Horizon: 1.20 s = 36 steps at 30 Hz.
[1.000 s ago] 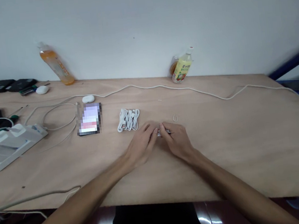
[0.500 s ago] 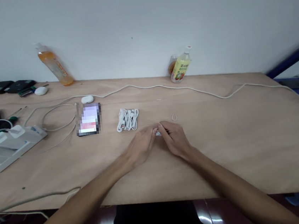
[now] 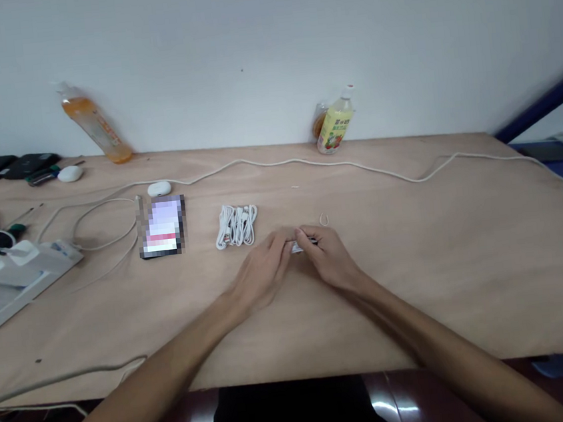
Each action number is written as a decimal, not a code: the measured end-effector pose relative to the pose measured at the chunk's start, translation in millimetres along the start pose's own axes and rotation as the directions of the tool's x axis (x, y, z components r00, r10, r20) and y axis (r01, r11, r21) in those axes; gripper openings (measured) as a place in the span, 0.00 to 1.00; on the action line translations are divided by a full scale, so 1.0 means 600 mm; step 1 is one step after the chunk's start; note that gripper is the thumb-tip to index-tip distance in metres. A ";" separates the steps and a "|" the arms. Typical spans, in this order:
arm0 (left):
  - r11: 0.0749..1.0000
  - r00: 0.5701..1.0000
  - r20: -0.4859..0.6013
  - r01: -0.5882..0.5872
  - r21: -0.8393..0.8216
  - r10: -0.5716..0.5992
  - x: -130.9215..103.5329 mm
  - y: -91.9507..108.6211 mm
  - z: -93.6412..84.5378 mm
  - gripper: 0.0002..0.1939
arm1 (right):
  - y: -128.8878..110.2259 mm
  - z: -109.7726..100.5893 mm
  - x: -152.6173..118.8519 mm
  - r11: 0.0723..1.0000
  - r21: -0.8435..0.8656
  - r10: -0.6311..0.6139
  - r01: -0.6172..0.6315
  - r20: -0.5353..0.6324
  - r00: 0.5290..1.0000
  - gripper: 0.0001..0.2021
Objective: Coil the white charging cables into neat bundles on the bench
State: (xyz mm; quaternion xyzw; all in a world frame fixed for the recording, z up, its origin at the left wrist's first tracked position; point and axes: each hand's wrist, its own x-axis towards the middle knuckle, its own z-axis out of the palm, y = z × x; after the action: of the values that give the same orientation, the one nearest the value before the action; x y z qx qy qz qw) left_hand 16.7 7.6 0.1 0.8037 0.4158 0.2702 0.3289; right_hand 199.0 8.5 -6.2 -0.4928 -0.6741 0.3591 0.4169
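Note:
Close together over the middle of the wooden table, my left hand (image 3: 265, 263) and my right hand (image 3: 327, 253) meet at the fingertips. Between them is a small white bundle (image 3: 296, 246), mostly hidden by the fingers; it looks like a coiled cable. Both hands have their fingers closed on it. Left of my left hand lie coiled white cables (image 3: 236, 226) in a row. A small pale loop (image 3: 324, 220) rests on the table just beyond my right hand.
Left of the cables are a phone (image 3: 163, 225), a white case (image 3: 159, 189) and a white power strip (image 3: 22, 282). An orange bottle (image 3: 99, 131) and a yellow-labelled bottle (image 3: 337, 123) lean at the wall. A long white cord (image 3: 301, 161) crosses the table's back.
The view has shifted slightly, moving the table items a little left in the picture. My left fingers have shifted a little at the bundle, and slightly more of the white bundle shows.

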 end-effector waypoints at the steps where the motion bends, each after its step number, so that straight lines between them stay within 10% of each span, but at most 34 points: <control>1: 0.998 1.000 0.003 -0.011 0.059 0.010 0.000 -0.003 0.003 0.14 | 0.002 0.000 0.001 0.999 0.028 0.025 -0.025 -0.003 1.000 0.21; 8: 0.950 0.995 0.077 -0.077 0.301 0.057 0.005 -0.021 0.009 0.12 | 0.006 0.005 0.002 0.990 0.080 0.112 -0.113 0.017 0.994 0.20; 16: 0.989 0.996 0.028 -0.078 -0.126 0.082 0.001 -0.005 -0.006 0.18 | 0.011 -0.008 0.002 0.919 -0.288 -0.288 0.268 -0.029 0.957 0.18; 21: 0.981 0.998 0.044 -0.031 -0.191 0.040 -0.001 -0.001 -0.004 0.18 | 0.015 -0.010 0.007 0.902 -0.313 -0.314 0.299 0.001 0.949 0.23; 30: 0.894 0.967 0.015 -0.242 0.378 0.256 0.000 -0.030 0.010 0.20 | 0.001 -0.002 0.006 0.972 -0.233 -0.054 0.039 -0.060 0.997 0.26; 36: 0.891 0.963 0.014 -0.255 0.376 0.270 0.000 -0.028 0.011 0.18 | -0.002 0.000 0.004 0.974 -0.224 -0.041 0.028 -0.057 0.998 0.28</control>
State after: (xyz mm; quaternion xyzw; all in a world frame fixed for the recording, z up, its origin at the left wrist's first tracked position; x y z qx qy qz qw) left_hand 12.9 12.9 -16.8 0.8949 0.3538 0.2434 0.1218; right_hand 198.1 10.7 -4.4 -0.5355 -0.7055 0.2586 0.3856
